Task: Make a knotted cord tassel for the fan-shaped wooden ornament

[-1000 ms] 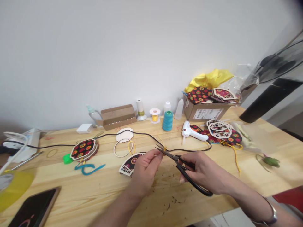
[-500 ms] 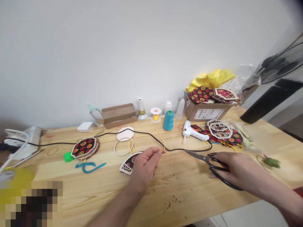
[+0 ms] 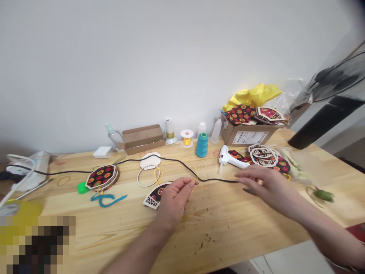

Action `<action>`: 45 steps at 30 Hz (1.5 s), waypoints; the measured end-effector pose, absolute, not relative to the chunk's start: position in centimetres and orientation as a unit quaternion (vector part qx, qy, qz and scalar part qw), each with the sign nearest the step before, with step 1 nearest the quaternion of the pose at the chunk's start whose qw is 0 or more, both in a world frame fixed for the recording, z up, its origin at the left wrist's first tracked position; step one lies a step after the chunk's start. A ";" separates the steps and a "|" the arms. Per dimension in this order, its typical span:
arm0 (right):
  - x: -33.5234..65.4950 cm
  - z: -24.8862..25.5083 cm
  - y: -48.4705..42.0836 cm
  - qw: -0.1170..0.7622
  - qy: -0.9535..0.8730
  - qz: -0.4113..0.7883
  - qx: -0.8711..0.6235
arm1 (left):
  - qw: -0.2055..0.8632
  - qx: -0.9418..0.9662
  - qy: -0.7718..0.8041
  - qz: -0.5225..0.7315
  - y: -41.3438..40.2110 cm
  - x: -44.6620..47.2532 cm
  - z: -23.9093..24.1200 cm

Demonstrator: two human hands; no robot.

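My left hand point(image 3: 173, 199) is closed in a pinch on a thin yellow thread point(image 3: 196, 178) at the middle of the wooden table point(image 3: 119, 232). A fan-shaped wooden piece with patterned fabric point(image 3: 154, 197) lies just left of that hand. My right hand point(image 3: 268, 184) hovers low over the table to the right, blurred, its fingers stretched out and holding nothing. The black scissors point(image 3: 249, 191) lie under it, only a dark tip showing. A white glue gun point(image 3: 232, 161) rests just behind the right hand.
A black cable point(image 3: 171, 160) crosses the table behind my hands. A teal thread spool point(image 3: 202, 145), small bottles and a cardboard box point(image 3: 248, 136) of fabric pieces line the wall. Patterned discs point(image 3: 101, 177) and a wooden ring point(image 3: 146, 177) lie at left. A fan point(image 3: 333, 99) stands at right.
My right hand carried the scissors away from the thread to the right, set them on the table and opened. My left hand kept its pinch on the yellow thread.
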State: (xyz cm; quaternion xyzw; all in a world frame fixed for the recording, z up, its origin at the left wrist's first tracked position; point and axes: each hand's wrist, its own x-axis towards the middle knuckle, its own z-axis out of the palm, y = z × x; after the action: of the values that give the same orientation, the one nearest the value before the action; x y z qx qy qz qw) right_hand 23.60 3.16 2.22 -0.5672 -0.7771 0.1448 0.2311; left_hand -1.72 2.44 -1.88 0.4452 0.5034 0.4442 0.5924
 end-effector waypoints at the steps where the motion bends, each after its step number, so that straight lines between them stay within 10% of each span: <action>1: 21.3 2.4 3.7 0.279 -0.761 0.201 -0.550 | 0.589 0.448 0.505 0.445 2.4 -1.7 -1.9; 12: 12.7 -0.2 6.6 0.401 -0.630 0.460 -0.480 | 0.575 0.450 0.500 0.466 2.8 -1.7 -1.7; 38: 14.1 -1.1 6.7 0.415 -0.729 0.330 -0.432 | 0.532 0.504 0.536 0.419 2.9 -1.7 -1.7; 45: 14.3 -2.0 7.6 0.265 -0.855 0.178 -0.408 | 0.526 0.439 0.528 0.501 3.0 -2.0 -1.9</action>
State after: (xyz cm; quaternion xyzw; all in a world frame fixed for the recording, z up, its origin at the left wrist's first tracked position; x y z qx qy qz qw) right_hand 14.34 7.56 -1.95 -0.4084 -0.8551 0.1777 0.2653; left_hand -2.05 2.99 -1.89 0.4390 0.5280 0.5013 0.5265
